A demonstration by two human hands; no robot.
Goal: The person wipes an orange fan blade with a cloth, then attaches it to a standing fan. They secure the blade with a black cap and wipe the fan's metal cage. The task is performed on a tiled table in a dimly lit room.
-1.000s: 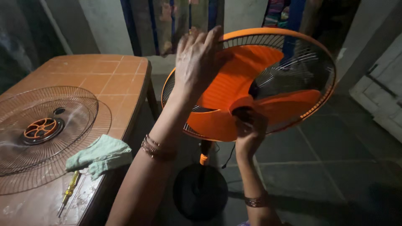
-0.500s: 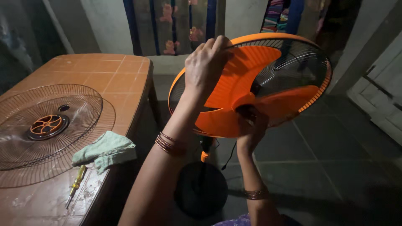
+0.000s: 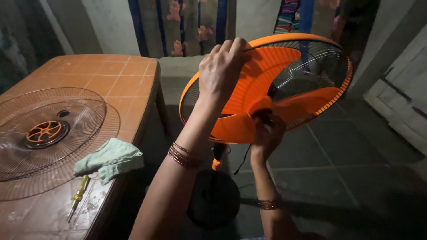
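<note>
My left hand [image 3: 222, 71] is curled over the top of an orange blade [image 3: 262, 80], fingers hooked on its upper edge near the rim of the rear guard [image 3: 338, 58], holding it so it does not turn. My right hand [image 3: 267, 133] sits at six o'clock from the hub [image 3: 262, 109], fingers pinched closed around the small cap at the blade's centre; how firmly I grip it I cannot tell, since the fingertips are hidden against the hub.

To do this well, I think the left hand should press flat and steady on the blade rather than bend it, while the right turns the cap squarely, without tilting it on the shaft.

The fan stands on the floor, its black base [image 3: 213, 200] at six o'clock below my wrists. At nine o'clock is the table [image 3: 106, 73], with the loose front guard [image 3: 49, 133] lying flat on it. Just beside that guard lies a green cloth [image 3: 111, 160], and near the cloth's lower edge a yellow screwdriver [image 3: 79, 191].
</note>
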